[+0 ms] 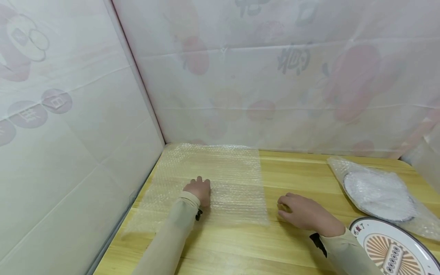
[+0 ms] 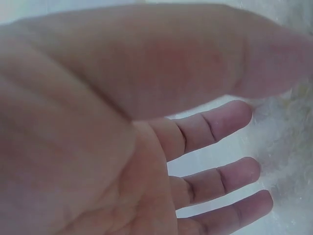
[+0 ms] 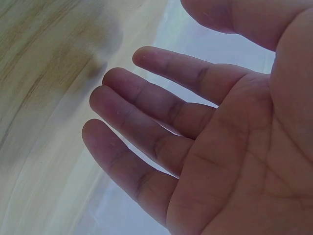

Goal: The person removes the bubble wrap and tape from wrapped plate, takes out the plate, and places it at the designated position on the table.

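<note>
A clear sheet of bubble wrap [image 1: 237, 172] lies spread over the left and back part of the wooden table. Over its middle is my left hand [image 1: 200, 191], fingers loosely extended and nothing in the palm; the left wrist view shows the fingertips [image 2: 244, 169] close to the wrap. To the right of the sheet, my right hand [image 1: 306, 212] hovers low above bare wood. Its fingers [image 3: 137, 127] are relaxed and slightly bent, and the palm holds nothing. A white plate [image 1: 374, 233] with a dark rim and an orange sunburst print sits beside the right forearm, cut off by the frame.
Behind that plate, another round plate wrapped in bubble wrap [image 1: 381, 191] lies at the table's right side. Printed white sheeting [image 1: 240, 88] rises as a wall along the back, and more of it [image 1: 96, 130] closes off the left edge of the wooden table [image 1: 220, 252].
</note>
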The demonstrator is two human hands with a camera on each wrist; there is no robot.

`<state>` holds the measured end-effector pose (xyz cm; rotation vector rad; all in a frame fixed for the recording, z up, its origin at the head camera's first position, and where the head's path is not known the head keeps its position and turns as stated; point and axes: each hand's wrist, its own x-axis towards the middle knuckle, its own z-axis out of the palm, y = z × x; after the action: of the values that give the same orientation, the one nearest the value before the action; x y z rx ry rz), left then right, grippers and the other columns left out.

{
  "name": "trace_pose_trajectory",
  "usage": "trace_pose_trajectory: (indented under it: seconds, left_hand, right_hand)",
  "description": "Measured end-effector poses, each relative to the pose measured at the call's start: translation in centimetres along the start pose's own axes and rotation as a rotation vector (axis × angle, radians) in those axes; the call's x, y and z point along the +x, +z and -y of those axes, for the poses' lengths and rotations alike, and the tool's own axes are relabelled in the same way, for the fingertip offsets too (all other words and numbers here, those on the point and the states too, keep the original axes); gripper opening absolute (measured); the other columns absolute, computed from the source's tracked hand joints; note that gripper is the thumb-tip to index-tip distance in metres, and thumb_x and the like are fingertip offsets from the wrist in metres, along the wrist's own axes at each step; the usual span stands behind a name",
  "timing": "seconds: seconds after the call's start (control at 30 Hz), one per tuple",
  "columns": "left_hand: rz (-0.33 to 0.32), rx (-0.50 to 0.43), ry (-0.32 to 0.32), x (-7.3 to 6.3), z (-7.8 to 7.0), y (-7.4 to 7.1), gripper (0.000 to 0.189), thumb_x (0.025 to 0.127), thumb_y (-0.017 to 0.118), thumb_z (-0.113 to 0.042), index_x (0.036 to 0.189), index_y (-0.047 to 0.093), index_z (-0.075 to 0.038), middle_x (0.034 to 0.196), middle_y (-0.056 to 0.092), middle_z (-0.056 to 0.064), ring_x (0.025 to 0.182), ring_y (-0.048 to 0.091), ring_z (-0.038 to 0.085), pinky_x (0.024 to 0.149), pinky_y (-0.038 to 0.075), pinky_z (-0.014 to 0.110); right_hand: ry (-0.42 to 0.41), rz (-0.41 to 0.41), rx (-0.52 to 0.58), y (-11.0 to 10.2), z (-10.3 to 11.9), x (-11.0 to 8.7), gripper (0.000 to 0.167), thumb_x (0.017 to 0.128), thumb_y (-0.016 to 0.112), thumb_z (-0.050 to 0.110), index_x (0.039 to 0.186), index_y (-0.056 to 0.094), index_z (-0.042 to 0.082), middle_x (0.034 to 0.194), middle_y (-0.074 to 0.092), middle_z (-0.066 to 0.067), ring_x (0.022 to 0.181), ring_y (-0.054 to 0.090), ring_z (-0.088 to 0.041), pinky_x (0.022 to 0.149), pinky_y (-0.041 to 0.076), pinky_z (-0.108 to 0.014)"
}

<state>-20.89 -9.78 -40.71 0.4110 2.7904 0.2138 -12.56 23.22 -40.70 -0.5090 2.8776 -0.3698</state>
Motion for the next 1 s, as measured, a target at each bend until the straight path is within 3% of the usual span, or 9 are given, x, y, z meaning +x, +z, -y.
trace_pose_trajectory:
  seconds: [0.3,0.5,0.7,1.0]
  left_hand:
    - [0.001,-0.005,-0.026,0.3,0.8,-0.1,0.033,0.09,0.069,-0.006,0.123,0.06,-0.004,0.127,0.054,0.021,0.113,0.054,0.04,0.091,0.051,0.054]
    - [-0.01,-0.007,-0.018,0.2,0.9,-0.1,0.025,0.09,0.068,-0.006,0.114,0.06,-0.005,0.122,0.054,0.021,0.108,0.055,0.04,0.089,0.052,0.054]
    - [0.002,-0.005,-0.006,0.2,1.0,-0.3,0.03,0.089,0.069,-0.007,0.117,0.06,-0.004,0.126,0.054,0.022,0.106,0.055,0.04,0.087,0.052,0.053]
    - [0.021,-0.017,0.02,0.4,1.5,-0.3,0.03,0.086,0.074,-0.006,0.113,0.06,-0.006,0.124,0.054,0.021,0.112,0.054,0.042,0.09,0.051,0.055]
  right_hand:
    - [0.011,0.009,-0.003,-0.1,0.1,0.1,0.022,0.101,0.066,0.031,0.115,0.07,0.014,0.102,0.063,0.003,0.082,0.056,-0.01,0.075,0.052,-0.042]
    - [0.019,0.02,0.001,0.0,0.2,0.1,0.02,0.101,0.066,0.029,0.113,0.07,0.014,0.099,0.062,0.004,0.08,0.054,-0.01,0.074,0.05,-0.04]
    - [0.036,0.026,0.018,0.1,0.6,-0.3,0.014,0.101,0.066,0.029,0.107,0.068,0.016,0.091,0.056,0.006,0.073,0.047,-0.011,0.068,0.044,-0.037]
    - [0.076,0.037,0.016,-0.1,1.6,-0.9,0.015,0.101,0.066,0.03,0.108,0.068,0.017,0.093,0.057,0.006,0.074,0.049,-0.01,0.069,0.046,-0.037]
